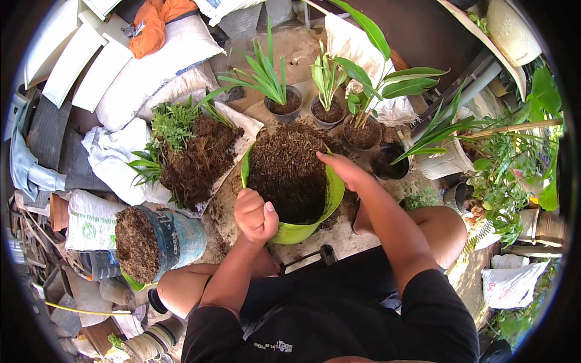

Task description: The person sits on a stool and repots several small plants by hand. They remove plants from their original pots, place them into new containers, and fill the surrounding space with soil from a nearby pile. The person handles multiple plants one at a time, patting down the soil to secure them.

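Note:
A lime-green pot (295,233) stands between my legs, its inside dark on the near side. Loose brown soil (284,149) is heaped against its far side. My left hand (256,216) is a closed fist over the pot's left rim, thumb uppermost; whatever it grips is hidden. My right hand (346,171) grips the right rim, its fingertips reaching over the inner edge and the other fingers partly hidden. Left of the pot, uprooted leafy plants with a clump of roots and soil (196,160) lie on a pale sack (241,124).
Beyond the pot stand several potted plants, including a spiky one (283,104) and a tall broad-leaved one (363,133). A dark nursery pot (389,162) sits to the right. At my left knee, a blue bucket (184,236) lies tilted, full of brown soil. Filled white sacks (154,69) are piled far left.

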`<state>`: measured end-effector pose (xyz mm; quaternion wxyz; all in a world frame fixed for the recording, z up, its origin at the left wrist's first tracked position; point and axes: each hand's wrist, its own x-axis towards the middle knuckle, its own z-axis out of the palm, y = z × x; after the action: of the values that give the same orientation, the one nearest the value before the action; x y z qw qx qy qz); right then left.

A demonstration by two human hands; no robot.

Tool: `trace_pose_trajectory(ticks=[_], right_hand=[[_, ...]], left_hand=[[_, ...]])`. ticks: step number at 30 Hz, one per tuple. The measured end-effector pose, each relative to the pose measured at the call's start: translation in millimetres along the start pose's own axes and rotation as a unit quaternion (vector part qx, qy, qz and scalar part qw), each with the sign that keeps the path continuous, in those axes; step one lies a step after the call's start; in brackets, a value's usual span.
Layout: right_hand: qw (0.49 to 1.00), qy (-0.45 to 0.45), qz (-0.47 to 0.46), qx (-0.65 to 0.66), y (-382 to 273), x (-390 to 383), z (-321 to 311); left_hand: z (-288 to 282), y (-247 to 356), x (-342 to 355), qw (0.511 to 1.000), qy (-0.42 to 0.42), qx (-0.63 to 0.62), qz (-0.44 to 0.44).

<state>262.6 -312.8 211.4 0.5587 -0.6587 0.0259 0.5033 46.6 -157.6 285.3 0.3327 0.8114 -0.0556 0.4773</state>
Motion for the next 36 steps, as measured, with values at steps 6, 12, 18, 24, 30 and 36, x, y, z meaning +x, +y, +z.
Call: trace_pose_trajectory(ticks=[6,12,18,24,30,36], right_hand=[[0.987,-0.063,-0.096,-0.111,-53.4,-41.1,5.8],[0.939,0.066,-0.212,-0.263,-76.4,-52.0,11.7],[0.942,0.094,-0.176,-0.268,-100.3,-56.2,13.6],[0.946,0.036,-0.155,-0.281,-89.9,-50.8,9.8],[0.941,0.062,-0.155,-0.296,-68.7,-39.6,9.7],[0.922,0.062,-0.261,-0.279,-71.6,-61.2,31.7]], left_hand=[[-30.5,-3.8,25.9,0.993,0.102,-0.029,0.047],[-28.3,-10.5,33.0,0.994,0.048,-0.019,0.099],[-29.8,-20.5,57.1,0.995,0.05,0.009,0.086],[-27.3,-17.2,42.2,0.994,0.068,-0.012,0.088],[-26.2,-26.6,18.2,0.996,0.088,-0.005,0.025],[-53.1,-7.4,16.9,0.995,0.077,-0.015,0.068]])
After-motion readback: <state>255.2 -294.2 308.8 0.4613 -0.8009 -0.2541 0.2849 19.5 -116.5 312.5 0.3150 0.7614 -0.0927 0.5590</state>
